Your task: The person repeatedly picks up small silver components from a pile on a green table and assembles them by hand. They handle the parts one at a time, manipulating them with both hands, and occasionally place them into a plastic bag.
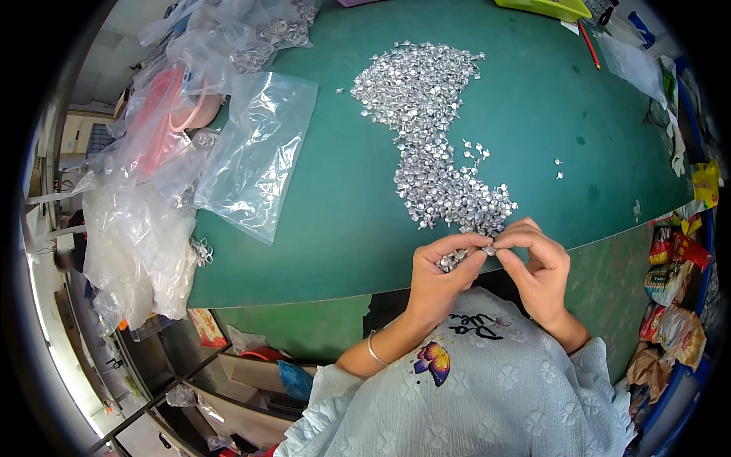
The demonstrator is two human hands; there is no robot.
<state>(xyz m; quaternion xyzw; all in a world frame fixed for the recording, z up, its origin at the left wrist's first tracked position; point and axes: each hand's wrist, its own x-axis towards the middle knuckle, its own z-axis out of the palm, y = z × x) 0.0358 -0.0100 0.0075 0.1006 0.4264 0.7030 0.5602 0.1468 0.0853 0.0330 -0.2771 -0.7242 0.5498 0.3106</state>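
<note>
A long heap of small silvery metal pieces (pixel 426 114), each with a rounded head and a short stem, runs down the green table (pixel 327 221) toward me. At its near end both my hands meet by the table's front edge. My left hand (pixel 442 282) is curled around several of these pieces, its thumb and forefinger pinched at one metal piece (pixel 489 249). My right hand (pixel 539 266) pinches the same piece from the other side, its other fingers curled in. What lies inside the right palm is hidden.
A flat clear plastic bag (pixel 259 152) lies left of the heap. Beyond it are crumpled bags (pixel 137 244) and a pink basket (pixel 164 114). A few stray metal pieces (pixel 559 169) and a red pencil (pixel 589 47) lie to the right. A yellow-green basket (pixel 544 7) stands at the far edge.
</note>
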